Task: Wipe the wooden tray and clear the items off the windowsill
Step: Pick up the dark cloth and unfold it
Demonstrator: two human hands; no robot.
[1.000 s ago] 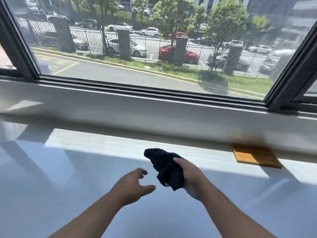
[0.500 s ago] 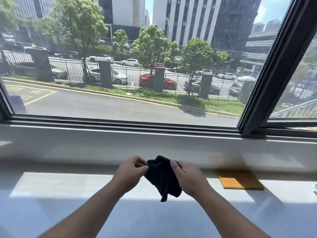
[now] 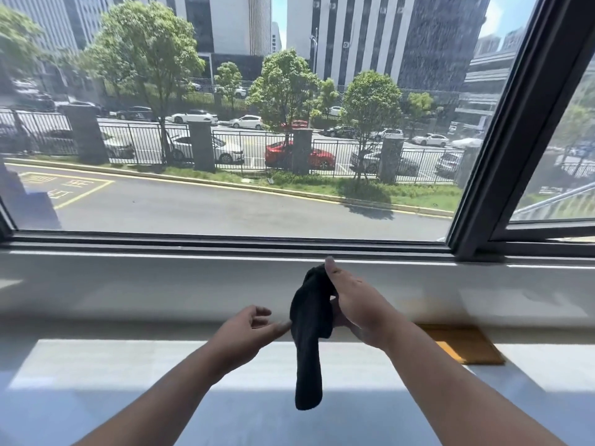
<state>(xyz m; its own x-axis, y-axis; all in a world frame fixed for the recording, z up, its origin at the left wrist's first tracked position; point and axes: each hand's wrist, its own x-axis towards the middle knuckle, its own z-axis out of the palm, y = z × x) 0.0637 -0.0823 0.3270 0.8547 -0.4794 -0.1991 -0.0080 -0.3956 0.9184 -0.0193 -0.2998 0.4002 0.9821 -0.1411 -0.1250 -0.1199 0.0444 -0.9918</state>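
Observation:
My right hand (image 3: 357, 309) holds a black cloth (image 3: 310, 336) up above the white windowsill (image 3: 128, 358); the cloth hangs down in a long strip. My left hand (image 3: 248, 331) is just left of the cloth, fingers loosely apart, with the fingertips at the cloth's edge and nothing gripped. A flat wooden tray (image 3: 463, 344) lies on the sill to the right, partly hidden behind my right forearm and mostly in shadow.
A large window with a dark frame (image 3: 502, 149) rises behind the sill, with a white ledge (image 3: 161, 278) below the glass. Sunlight falls in a bright band across the sill.
My left hand has let go of the cloth and dropped slightly. My right hand has lifted the cloth, which now hangs unrolled. The camera has tilted up and the tray sits lower right.

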